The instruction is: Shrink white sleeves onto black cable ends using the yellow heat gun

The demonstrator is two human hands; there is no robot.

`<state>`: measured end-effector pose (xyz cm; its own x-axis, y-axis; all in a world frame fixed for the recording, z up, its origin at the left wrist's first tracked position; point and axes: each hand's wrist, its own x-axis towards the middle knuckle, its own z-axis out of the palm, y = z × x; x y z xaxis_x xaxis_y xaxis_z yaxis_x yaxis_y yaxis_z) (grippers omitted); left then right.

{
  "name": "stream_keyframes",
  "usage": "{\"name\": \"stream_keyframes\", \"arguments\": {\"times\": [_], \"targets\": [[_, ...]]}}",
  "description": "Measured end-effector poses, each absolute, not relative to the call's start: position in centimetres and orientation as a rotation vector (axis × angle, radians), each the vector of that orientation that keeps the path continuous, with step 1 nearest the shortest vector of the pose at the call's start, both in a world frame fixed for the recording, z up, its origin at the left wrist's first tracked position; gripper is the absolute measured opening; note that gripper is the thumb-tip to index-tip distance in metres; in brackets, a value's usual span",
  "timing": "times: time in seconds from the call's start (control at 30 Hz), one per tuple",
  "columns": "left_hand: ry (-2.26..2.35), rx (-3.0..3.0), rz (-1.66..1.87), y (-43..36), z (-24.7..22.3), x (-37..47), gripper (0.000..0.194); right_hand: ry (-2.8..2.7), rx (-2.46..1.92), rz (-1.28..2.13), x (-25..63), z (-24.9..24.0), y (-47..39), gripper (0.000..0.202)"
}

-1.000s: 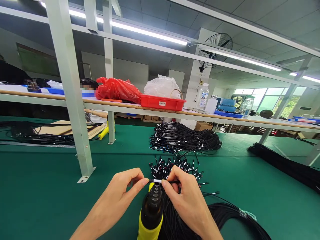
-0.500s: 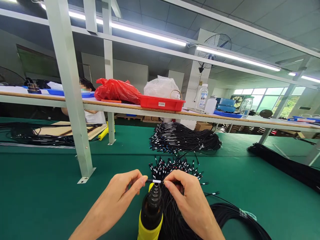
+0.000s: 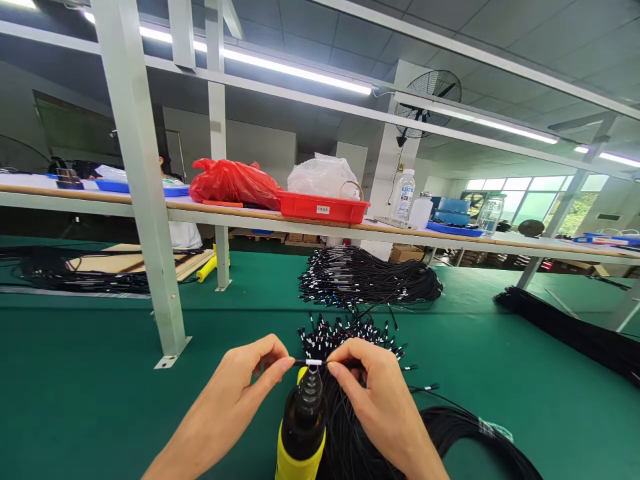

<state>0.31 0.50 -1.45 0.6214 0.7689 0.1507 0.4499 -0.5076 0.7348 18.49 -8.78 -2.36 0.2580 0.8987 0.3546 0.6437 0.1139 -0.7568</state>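
Observation:
A thin black cable with a white sleeve (image 3: 314,363) is stretched level between my two hands. My left hand (image 3: 253,383) pinches its left end between thumb and forefinger. On the other side, my right hand (image 3: 373,387) pinches it just right of the sleeve. Directly under the sleeve stands the coiled metal nozzle of a yellow and black heat gun (image 3: 301,427), pointing up. Behind the hands lies a heap of black cables (image 3: 345,330) with white-marked ends, and its strands run down beneath my right hand.
A larger cable bundle (image 3: 370,275) lies farther back on the green mat (image 3: 80,373). A metal post (image 3: 145,200) rises at left. Across the back, a raised shelf (image 3: 240,215) carries a red tray (image 3: 323,208) and bottles. More cables lie at both sides.
My left hand has shifted very slightly, while the cable and my right hand hold nearly the same place. Behind the shelf at left, a person has moved.

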Motion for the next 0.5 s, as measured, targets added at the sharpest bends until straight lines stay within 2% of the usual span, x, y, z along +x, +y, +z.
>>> {"name": "stream_keyframes", "arguments": {"times": [0.23, 0.5], "targets": [[0.944, 2.16, 0.686, 0.32, -1.7, 0.23, 0.03, -1.489, -1.642, 0.315, 18.62, -2.66, -8.99, 0.014], [0.896, 2.087, 0.672, 0.21, -1.58, -0.03, 0.045, -1.532, -1.631, 0.273, 18.48, -2.55, -9.25, 0.023]]}}
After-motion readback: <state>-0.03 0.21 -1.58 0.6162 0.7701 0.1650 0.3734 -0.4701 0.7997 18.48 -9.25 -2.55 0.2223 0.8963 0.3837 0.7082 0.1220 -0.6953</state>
